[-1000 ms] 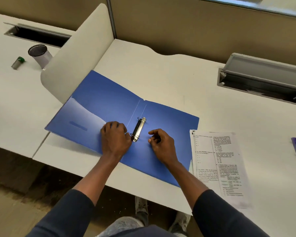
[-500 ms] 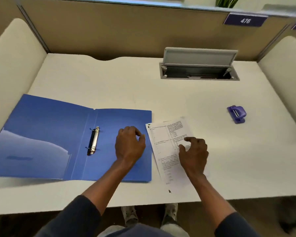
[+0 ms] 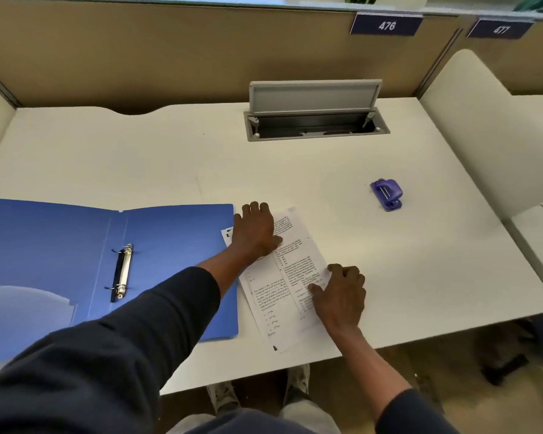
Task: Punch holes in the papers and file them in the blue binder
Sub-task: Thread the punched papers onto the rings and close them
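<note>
The papers [image 3: 287,270], light, limp and slippery, lie under the flat left hand [image 3: 254,233]; grip the right edge, where the right hand [image 3: 339,296] curls, hold unclear.

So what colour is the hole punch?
Purple; the hole punch shows best in the head view.

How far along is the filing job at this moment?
Done: the blue binder lies open on the desk, its rings bare. In hand: the left hand rests flat on the papers beside it, the right hand curled at their right edge. Left: the purple hole punch sits apart, untouched, so punching and filing remain.
</note>
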{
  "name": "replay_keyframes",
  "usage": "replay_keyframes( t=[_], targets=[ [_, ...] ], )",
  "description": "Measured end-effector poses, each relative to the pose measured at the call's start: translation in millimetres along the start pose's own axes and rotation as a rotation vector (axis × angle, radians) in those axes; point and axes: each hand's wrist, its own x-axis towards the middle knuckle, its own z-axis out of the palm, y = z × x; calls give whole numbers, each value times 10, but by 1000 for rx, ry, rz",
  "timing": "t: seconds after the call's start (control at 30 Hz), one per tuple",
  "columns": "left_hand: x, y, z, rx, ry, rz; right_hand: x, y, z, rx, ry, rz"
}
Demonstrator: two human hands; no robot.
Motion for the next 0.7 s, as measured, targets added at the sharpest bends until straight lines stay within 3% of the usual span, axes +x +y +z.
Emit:
replay_keyframes(
  t=[0.4,0.6,0.7],
  targets=[
    [277,63,-276,-18,-144,-182,28,27,55,1,30,13],
    [320,58,-409,-198,-284,-104,66,64,57,53,8,34],
    [254,25,-518,-179,-230,22,123,119,17,182,-26,64]
  ],
)
